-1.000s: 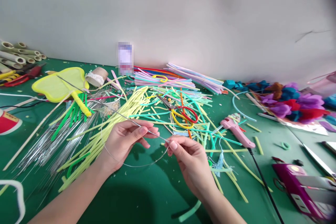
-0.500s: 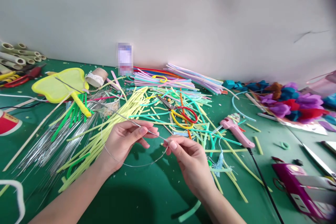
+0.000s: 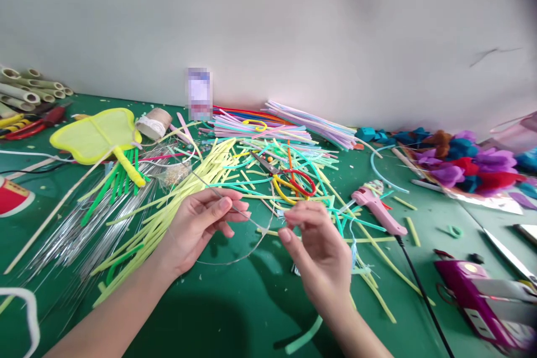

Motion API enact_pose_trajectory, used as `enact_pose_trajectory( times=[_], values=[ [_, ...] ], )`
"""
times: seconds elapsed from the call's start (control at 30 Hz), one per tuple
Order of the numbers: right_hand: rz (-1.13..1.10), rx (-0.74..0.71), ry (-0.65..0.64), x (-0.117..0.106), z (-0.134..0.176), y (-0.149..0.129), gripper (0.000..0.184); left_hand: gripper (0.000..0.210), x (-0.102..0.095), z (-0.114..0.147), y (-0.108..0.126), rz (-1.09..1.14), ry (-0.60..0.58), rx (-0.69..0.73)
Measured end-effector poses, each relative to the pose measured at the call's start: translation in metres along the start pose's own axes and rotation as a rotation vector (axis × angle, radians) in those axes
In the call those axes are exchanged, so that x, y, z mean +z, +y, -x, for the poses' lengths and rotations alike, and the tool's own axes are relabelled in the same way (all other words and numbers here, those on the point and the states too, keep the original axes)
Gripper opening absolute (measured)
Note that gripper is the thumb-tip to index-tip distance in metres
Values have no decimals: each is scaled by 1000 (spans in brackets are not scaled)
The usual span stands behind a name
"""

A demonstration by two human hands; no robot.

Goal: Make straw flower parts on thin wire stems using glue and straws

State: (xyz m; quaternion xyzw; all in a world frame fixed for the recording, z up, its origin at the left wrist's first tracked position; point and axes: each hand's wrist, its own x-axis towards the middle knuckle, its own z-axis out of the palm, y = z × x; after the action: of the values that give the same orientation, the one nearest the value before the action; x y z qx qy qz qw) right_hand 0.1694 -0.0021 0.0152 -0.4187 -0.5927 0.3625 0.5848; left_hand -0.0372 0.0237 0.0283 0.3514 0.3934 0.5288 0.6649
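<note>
Here the left hand [image 3: 203,226] had the wire [image 3: 226,264], thumb pinching it against the fingers, likely to keep it steady while its bend hung free beneath. And the right hand [image 3: 321,246]? Loosely curled, thumb parted from the fingers, nothing seen in its grasp, just beside the wire but apart from it, perhaps to leave the bend slack. The wire hung between the hands, above the green table [image 3: 260,313], lifted probably to stay clear of the litter. Yellow stems [image 3: 212,170] crowded the left wrist; the scissors [image 3: 273,170] lay just beyond the fingers, blades pointing away, handles to the right. Off to the right, the glue gun [image 3: 380,210] hemmed in that side. The roomiest stretch was bare tabletop between the forearms, toward the near edge of view; behind everything, the wall [image 3: 268,28] closed off the far side.
</note>
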Motion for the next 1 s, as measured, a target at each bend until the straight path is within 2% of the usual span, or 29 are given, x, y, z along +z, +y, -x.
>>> enact_pose_trajectory(
  times=[0.07, 0.1, 0.17, 0.33, 0.63, 0.7, 0.73, 0.8, 0.83, 0.93, 1.0],
  values=[
    [289, -315, -5, -5, -1, -1, 29, 17, 0, 0, 0, 4, -3, -15],
    [415, -422, -7, -6, -2, -2, 31, 17, 0, 0, 0, 3, -7, -21],
    [587, -537, 3, -6, -3, -4, 30, 17, 1, 1, 0, -3, -14, -31],
    [674, -615, -21, -3, -2, -7, 17, 17, 1, 1, -2, -22, -23, -66],
    [727, -720, 35, -5, 8, -8, 26, 15, -3, -1, -4, 11, -99, -150],
    [713, -645, 17, -3, 7, -7, 27, 16, -4, -2, -4, 22, -76, -125],
    [684, -553, 16, -2, 6, -7, 33, 16, -5, -2, -3, 23, -59, -101],
    [520, -274, 10, 0, 3, -6, 46, 17, -6, -4, -2, 21, -26, -37],
    [382, -91, -21, 1, 2, -5, 47, 17, -7, -5, -1, 19, -12, -6],
    [-79, 430, -179, 3, -2, -7, 32, 17, -7, -7, 1, 19, 4, 52],
    [-238, 589, -223, 4, -3, -10, 39, 16, -6, -7, 0, 10, 1, 58]
  ],
)
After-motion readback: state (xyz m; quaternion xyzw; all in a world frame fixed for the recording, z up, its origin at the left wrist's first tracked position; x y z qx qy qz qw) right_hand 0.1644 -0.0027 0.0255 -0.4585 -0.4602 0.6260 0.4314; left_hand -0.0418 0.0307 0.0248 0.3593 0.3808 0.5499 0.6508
